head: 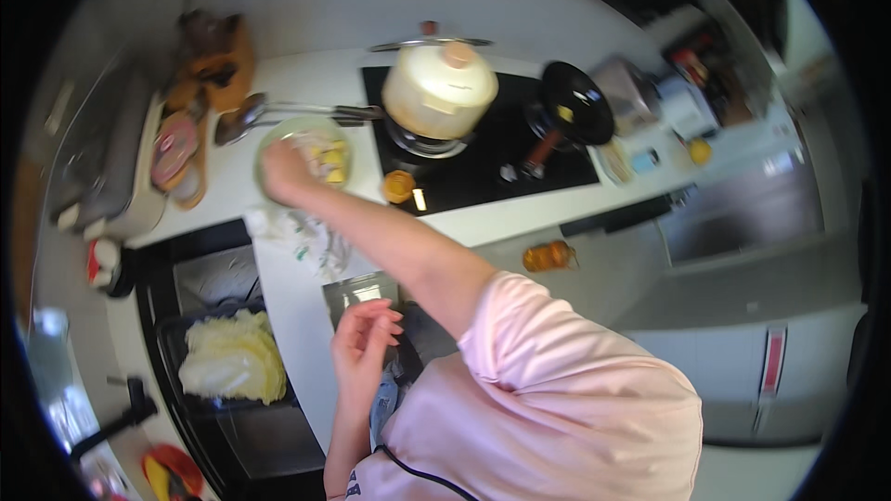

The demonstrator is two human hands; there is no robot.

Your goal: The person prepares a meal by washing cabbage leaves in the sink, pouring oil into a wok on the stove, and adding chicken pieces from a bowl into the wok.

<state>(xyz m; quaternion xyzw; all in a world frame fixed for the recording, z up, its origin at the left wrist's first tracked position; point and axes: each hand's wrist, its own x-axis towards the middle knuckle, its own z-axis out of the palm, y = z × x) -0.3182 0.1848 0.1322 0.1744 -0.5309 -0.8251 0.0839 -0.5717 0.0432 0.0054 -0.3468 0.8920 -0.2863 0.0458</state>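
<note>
My right hand [282, 170] reaches across the counter to a pale green plate [268, 142]. On the plate lie yellow chunks [334, 163] and paler slices, which I cannot identify exactly. The fingers of that hand are blurred and partly hidden, so whether they pinch a piece is unclear. My left hand [362, 337] hangs in front of my body, empty, with its fingers loosely curled and apart. Just below the plate lies a crumpled white cloth [306, 240] with green marks. Two long-handled utensils [264, 108], one a ladle, rest behind the plate.
A cream lidded pot [438, 94] stands on the black cooktop [473, 167]. Right of it, a black frying pan [574, 101] holds a small yellow piece. An orange container [399, 186] sits near the cooktop's left edge. Cabbage leaves [233, 358] fill a basket in the sink [271, 442].
</note>
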